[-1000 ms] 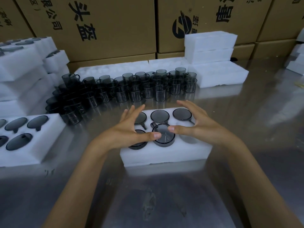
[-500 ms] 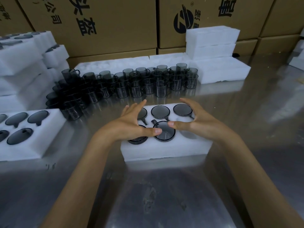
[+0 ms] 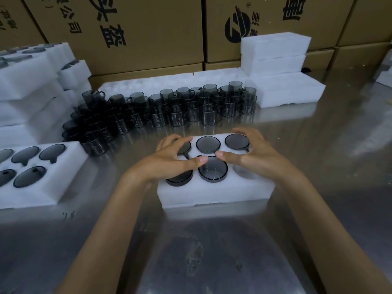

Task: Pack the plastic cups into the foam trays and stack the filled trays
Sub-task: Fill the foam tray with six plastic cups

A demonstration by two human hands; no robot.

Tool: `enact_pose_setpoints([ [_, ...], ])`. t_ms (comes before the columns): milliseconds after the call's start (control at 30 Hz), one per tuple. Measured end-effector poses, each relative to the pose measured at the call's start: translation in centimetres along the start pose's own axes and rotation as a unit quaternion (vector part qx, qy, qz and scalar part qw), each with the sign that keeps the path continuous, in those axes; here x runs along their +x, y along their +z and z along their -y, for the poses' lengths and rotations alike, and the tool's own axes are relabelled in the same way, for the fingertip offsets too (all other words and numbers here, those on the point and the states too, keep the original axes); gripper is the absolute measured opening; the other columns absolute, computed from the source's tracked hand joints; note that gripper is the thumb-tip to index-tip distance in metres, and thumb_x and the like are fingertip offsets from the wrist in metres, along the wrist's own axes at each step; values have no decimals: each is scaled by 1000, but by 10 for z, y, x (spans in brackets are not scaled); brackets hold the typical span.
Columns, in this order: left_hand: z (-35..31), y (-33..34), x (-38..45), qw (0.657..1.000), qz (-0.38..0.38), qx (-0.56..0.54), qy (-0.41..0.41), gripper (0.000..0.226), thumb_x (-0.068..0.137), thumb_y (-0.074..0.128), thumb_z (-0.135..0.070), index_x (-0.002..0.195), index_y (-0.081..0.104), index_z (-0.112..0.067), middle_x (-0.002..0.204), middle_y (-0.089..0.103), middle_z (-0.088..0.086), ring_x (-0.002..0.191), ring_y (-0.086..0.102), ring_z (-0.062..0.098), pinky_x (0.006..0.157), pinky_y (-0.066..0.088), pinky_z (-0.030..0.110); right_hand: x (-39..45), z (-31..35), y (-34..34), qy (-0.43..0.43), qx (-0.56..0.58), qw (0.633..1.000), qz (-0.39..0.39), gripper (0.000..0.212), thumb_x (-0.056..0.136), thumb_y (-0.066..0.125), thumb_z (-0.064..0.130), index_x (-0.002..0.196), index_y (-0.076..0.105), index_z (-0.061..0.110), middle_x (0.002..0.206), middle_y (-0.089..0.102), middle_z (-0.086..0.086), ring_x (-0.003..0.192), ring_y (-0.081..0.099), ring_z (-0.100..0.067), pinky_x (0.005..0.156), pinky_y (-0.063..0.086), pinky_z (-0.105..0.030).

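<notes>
A white foam tray with six round holes lies on the steel table in front of me. Dark smoky plastic cups sit in five holes; the front right hole looks empty. My left hand arches over the rear left cup, its thumb tip on the rim of the front middle cup. My right hand arches beside the rear right cup, with its thumb on the same rim from the other side. That cup stands slightly proud of the foam.
Many loose cups crowd the table behind the tray. A filled tray lies at the left, with stacked filled trays behind it. Empty foam trays are piled at the back right, before cardboard boxes.
My left hand's raised fingers have come down over the rear left cup. Both thumbs stay on the front middle cup's rim.
</notes>
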State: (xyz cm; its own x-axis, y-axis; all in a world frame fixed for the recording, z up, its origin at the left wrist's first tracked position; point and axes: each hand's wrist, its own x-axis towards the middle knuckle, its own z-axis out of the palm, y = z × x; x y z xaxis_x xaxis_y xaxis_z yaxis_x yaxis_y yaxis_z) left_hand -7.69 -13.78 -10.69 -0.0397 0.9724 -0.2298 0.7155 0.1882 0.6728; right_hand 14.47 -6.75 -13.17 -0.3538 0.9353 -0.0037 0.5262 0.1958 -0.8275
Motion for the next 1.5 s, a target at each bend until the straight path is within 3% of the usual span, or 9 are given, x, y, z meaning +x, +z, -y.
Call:
enact_pose_setpoints([
  [200,-8,4,7,998,-39,44,-12,78,85,68,-54,151,29,-39,161,8,-13,151,-1,11,119,13,39,4,5,1,-9,-38,999,-13,80,73,81,56,140,44,36,135,33,20,140,30,-20,103,32,-30],
  [500,-11,-1,4,995,1,104,-3,89,81,64,-63,154,19,-40,160,6,-12,150,-2,12,119,14,38,6,-1,-2,-27,-69,997,8,88,68,76,67,144,39,41,134,28,23,135,21,-14,98,23,-29],
  [633,-12,-15,2,989,33,140,-16,104,60,56,-84,151,18,-50,157,15,-13,149,2,18,118,16,46,8,-15,-1,-49,1,999,-22,84,65,78,70,138,43,45,130,35,28,126,27,-4,98,28,-27],
  [700,-15,-26,14,994,4,107,-22,102,63,50,-88,152,18,-49,151,36,-1,147,22,28,119,20,50,12,-21,-2,-26,117,991,-63,69,71,74,70,132,50,48,128,49,31,124,46,-3,99,38,-26],
  [833,-29,-34,74,986,-139,86,7,57,99,47,-54,150,32,-35,138,55,10,124,54,29,105,42,41,22,-34,-14,32,308,944,-117,47,74,70,70,111,66,42,117,67,18,99,68,-1,89,54,-27],
  [933,-46,-32,117,980,-120,149,48,45,100,53,-23,145,45,-23,116,60,11,84,57,19,72,44,29,31,-41,-19,61,347,927,-131,27,85,67,58,100,67,35,114,69,2,86,73,-12,81,57,-32],
  [1067,-53,-22,153,971,-75,226,25,47,97,51,-8,143,47,-16,138,37,16,101,51,29,90,43,33,40,-43,-23,80,353,923,-127,27,89,66,54,100,65,29,114,68,-4,86,69,-24,81,57,-40],
  [1300,-43,-6,153,976,-128,171,50,23,83,76,-10,79,56,-20,114,54,13,96,58,29,84,45,34,34,-43,-25,62,320,940,-103,29,88,66,54,103,67,29,107,70,-1,103,70,-27,91,56,-43],
  [1500,-55,2,120,964,-180,102,169,31,77,81,-5,73,54,-21,90,52,-9,80,53,5,70,44,24,30,-35,-22,3,231,962,-144,29,91,70,35,117,62,26,110,66,11,101,63,-7,100,51,-40],
])
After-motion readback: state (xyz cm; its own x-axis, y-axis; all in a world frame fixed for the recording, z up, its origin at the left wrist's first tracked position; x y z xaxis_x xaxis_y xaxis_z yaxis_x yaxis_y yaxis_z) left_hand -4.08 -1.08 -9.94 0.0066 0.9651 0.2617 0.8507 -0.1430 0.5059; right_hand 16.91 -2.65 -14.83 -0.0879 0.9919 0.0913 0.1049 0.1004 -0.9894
